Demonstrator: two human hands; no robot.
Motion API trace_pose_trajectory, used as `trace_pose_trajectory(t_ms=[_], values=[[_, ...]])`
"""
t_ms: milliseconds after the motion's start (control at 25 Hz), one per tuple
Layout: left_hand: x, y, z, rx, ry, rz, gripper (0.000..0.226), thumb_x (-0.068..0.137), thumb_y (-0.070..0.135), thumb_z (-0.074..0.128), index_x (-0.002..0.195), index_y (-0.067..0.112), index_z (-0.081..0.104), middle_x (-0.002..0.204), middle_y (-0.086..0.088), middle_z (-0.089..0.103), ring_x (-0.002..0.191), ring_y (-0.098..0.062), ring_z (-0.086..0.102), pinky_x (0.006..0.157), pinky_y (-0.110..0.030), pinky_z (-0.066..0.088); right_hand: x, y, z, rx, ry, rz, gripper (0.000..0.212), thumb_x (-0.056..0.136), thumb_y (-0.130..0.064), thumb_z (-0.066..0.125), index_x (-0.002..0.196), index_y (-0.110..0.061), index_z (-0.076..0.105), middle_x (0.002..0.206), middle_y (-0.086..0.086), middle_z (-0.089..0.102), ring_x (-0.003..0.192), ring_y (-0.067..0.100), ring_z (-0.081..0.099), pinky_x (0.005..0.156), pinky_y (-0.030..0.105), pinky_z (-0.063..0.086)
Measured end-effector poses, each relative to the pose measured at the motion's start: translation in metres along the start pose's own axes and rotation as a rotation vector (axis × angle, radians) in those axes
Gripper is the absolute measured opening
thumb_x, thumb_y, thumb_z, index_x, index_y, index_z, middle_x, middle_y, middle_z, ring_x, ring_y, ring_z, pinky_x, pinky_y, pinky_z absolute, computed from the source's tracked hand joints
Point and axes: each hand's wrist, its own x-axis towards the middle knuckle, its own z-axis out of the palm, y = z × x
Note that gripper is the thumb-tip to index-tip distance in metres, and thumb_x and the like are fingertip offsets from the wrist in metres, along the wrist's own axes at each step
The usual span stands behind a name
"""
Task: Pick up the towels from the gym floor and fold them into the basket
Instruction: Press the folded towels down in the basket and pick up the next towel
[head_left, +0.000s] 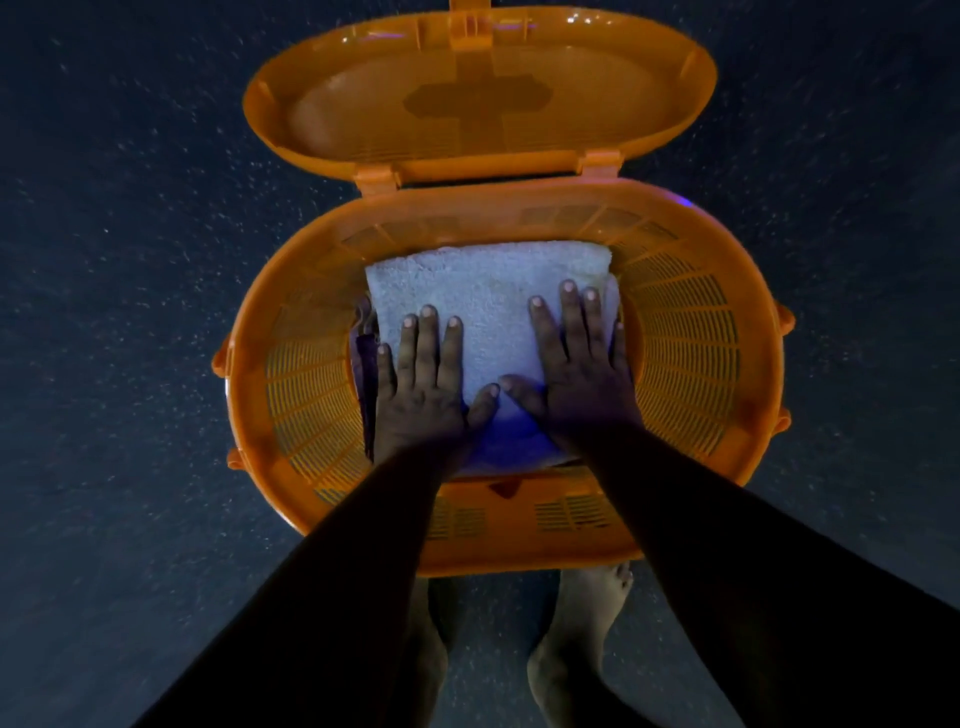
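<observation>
Hands press flat, fingers spread: left hand (422, 387) and right hand (577, 364) on the folded white towel (488, 291). Gaps remain between towel edges and the orange basket (691, 332) walls on both sides.

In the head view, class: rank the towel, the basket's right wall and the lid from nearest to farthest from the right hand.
1. Towel: directly under the right hand, which presses flat on it.
2. Basket's right wall: just beside the hand, on its right.
3. Lid: swung open beyond the basket's far rim.
</observation>
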Motion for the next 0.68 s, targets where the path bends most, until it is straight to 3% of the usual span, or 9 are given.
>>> trace_pose_trajectory(t_ms=[160,280,400,560,680], values=[[0.006,-0.002,-0.020,-0.026,-0.158,-0.004,0.091,0.095,0.070,0.031,0.164,0.012,0.017,0.170,-0.016,0.014,0.157,-0.035,0.015,0.125,-0.058,0.014,0.005,-0.007,-0.014,0.046,-0.175,0.024,0.092,0.091,-0.079,0.029,0.164,-0.030,0.003,0.172,0.005,-0.006,0.159,0.029,-0.004,0.121,0.065,0.014],[-0.001,0.000,-0.082,-0.048,-0.411,-0.051,0.096,0.091,0.075,0.021,0.165,0.018,-0.003,0.172,-0.009,-0.006,0.159,-0.030,-0.002,0.127,-0.054,0.002,-0.015,-0.014,-0.065,0.103,-0.297,0.126,0.089,0.094,-0.072,0.037,0.164,-0.028,0.002,0.172,0.005,-0.009,0.158,0.029,-0.004,0.122,0.064,0.013],[-0.022,0.013,-0.170,-0.057,-0.532,-0.090,0.092,0.098,0.074,0.030,0.163,0.024,-0.012,0.171,-0.004,-0.017,0.158,-0.025,-0.013,0.127,-0.049,-0.005,-0.055,-0.021,-0.144,0.161,-0.348,0.259,0.085,0.099,-0.067,0.037,0.163,-0.031,-0.007,0.172,0.003,-0.012,0.158,0.028,-0.006,0.123,0.061,0.007],[-0.065,0.050,-0.312,-0.017,-0.596,-0.070,0.094,0.095,0.077,0.032,0.164,0.026,-0.006,0.172,-0.002,-0.013,0.159,-0.023,-0.011,0.127,-0.051,-0.003,-0.125,-0.041,-0.272,0.200,-0.419,0.320,0.085,0.099,-0.070,0.032,0.164,-0.028,-0.003,0.172,0.005,-0.006,0.158,0.028,-0.005,0.124,0.059,0.006],[-0.116,0.087,-0.443,0.037,-0.588,0.007,0.097,0.093,0.081,0.032,0.165,0.026,-0.004,0.172,-0.002,-0.011,0.159,-0.023,-0.008,0.126,-0.052,-0.004,-0.199,-0.058,-0.394,0.289,-0.375,0.392,0.086,0.098,-0.072,0.031,0.164,-0.027,-0.001,0.172,0.005,-0.003,0.159,0.027,-0.003,0.124,0.059,0.009]])
